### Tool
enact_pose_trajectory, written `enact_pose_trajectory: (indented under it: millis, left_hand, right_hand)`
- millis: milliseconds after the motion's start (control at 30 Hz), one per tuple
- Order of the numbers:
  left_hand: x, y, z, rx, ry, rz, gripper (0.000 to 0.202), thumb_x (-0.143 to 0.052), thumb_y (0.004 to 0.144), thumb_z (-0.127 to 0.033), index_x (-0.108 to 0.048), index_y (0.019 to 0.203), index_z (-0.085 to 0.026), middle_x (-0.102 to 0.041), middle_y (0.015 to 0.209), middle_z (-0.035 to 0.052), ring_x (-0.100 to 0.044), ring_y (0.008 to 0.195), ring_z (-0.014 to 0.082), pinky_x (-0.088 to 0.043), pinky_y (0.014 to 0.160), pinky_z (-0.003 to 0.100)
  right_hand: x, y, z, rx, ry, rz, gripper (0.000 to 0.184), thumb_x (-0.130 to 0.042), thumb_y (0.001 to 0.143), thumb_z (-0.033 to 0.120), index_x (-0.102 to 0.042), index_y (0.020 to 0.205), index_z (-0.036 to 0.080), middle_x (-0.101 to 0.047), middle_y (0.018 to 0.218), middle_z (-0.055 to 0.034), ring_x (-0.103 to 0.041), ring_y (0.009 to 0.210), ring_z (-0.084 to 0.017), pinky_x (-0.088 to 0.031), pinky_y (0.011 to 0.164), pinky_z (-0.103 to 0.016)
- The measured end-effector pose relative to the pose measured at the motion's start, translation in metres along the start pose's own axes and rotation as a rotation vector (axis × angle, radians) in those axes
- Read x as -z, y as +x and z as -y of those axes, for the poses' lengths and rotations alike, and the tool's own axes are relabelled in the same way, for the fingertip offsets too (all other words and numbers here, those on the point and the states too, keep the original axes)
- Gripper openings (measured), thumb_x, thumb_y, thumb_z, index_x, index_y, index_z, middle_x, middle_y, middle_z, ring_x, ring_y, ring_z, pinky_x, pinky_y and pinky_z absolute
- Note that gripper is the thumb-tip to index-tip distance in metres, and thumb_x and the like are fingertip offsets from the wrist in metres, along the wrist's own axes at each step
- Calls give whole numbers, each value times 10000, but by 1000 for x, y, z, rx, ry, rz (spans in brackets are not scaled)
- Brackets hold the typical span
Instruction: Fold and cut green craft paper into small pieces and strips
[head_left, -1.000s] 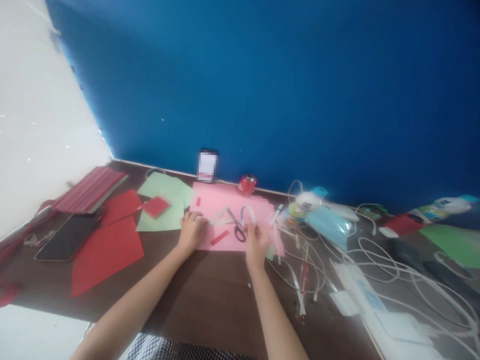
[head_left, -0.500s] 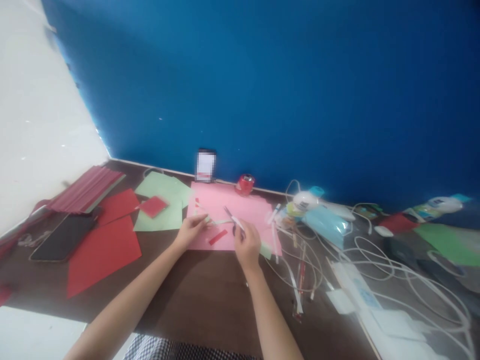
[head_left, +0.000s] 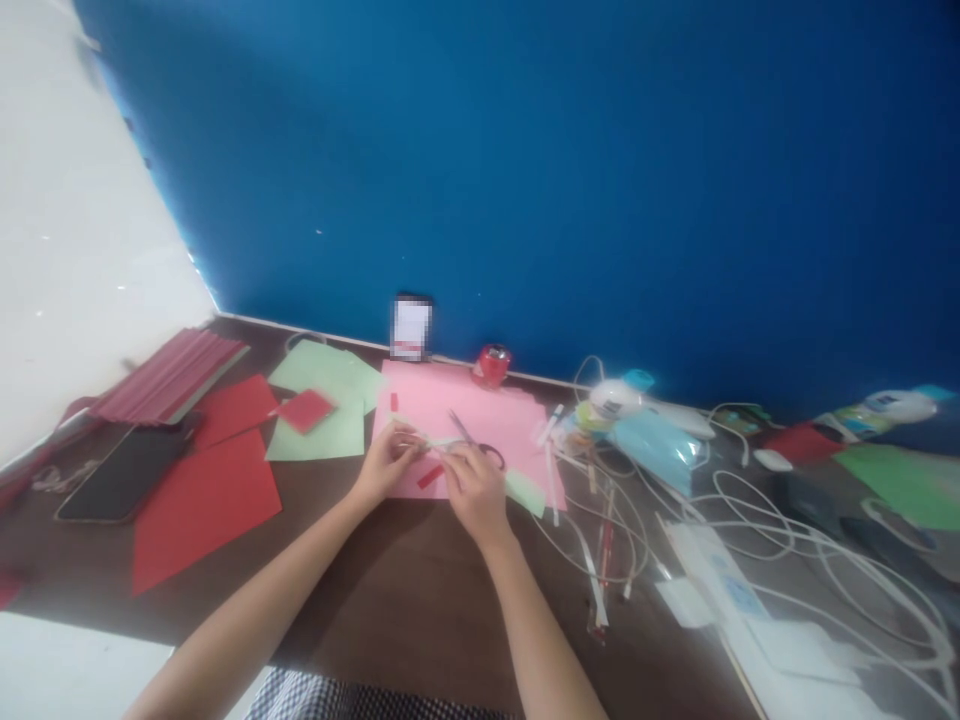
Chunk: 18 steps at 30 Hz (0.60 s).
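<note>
My left hand [head_left: 390, 460] and my right hand [head_left: 475, 488] meet over a sheet of pink paper [head_left: 517, 420]. Between their closed fingertips runs a thin pale paper strip [head_left: 435, 447], its details blurred. Just beyond my right hand, the scissors [head_left: 463, 427] lie on the pink sheet, with one dark handle loop showing. A short red paper strip [head_left: 430, 477] rests below the fingertips, and a smaller red piece [head_left: 394, 402] is near the sheet's left edge. At right, a pale green paper piece [head_left: 527, 494] pokes out beside my right hand.
Red sheets [head_left: 206, 510], green sheets [head_left: 315, 435] and a dark phone [head_left: 124, 475] lie at left. Against the blue wall stand a screen device [head_left: 412, 328] and a red tape roll [head_left: 492, 367]. White cables [head_left: 780, 535], a power strip [head_left: 712, 560] and a glue bottle [head_left: 619, 395] crowd the right.
The scissors have left my right hand and now lie on the pink paper. My right hand has moved left to the pale strip, beside my left hand.
</note>
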<state>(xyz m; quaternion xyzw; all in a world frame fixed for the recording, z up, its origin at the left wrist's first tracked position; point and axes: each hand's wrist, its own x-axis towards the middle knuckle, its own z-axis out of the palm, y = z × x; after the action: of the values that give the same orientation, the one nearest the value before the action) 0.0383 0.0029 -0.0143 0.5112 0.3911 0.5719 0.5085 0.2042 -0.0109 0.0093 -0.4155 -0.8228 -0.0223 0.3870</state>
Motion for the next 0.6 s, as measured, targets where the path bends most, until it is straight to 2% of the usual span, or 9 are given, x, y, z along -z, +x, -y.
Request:
enact_pose_trajectory:
  millis: [167,267,433,600]
  left_hand:
    - [-1,-2,-1,1,22,-11,283,-611,731,-289,-448,924,-162,-635,851,69,-632,849,187,-512,775,374]
    - [-1,-2,-1,-29,61,-48,251,-614,726,-283,-478,895,-156,-606,885,57,-637,805,167,-511,773,357]
    - [-5,-3,-8,11,-13,-65,281,-653,687,-268,-472,871,-155,-625,748,28,-642,755,167,-523,736,346]
    - [-9,-6,-16,27,-5,-80,276,-675,662,-276,-488,825,-154,-642,731,34,-642,752,169,-524,730,332]
  right_hand:
    - [-4,-1,0,-68,45,-52,225,-475,815,177,-574,1016,178,-584,934,-87,-550,906,-179,-464,809,-331]
    - [-4,-1,0,-64,47,-71,196,-482,810,160,-595,968,187,-589,891,-74,-558,877,-176,-469,803,-334]
    - [-4,-1,1,-57,95,-121,172,-495,802,154,-617,915,199,-597,855,-60,-571,839,-171,-476,792,-344]
    - [-5,0,6,-119,195,-114,104,-532,780,174,-623,829,189,-591,829,-53,-572,819,-158,-480,764,-316]
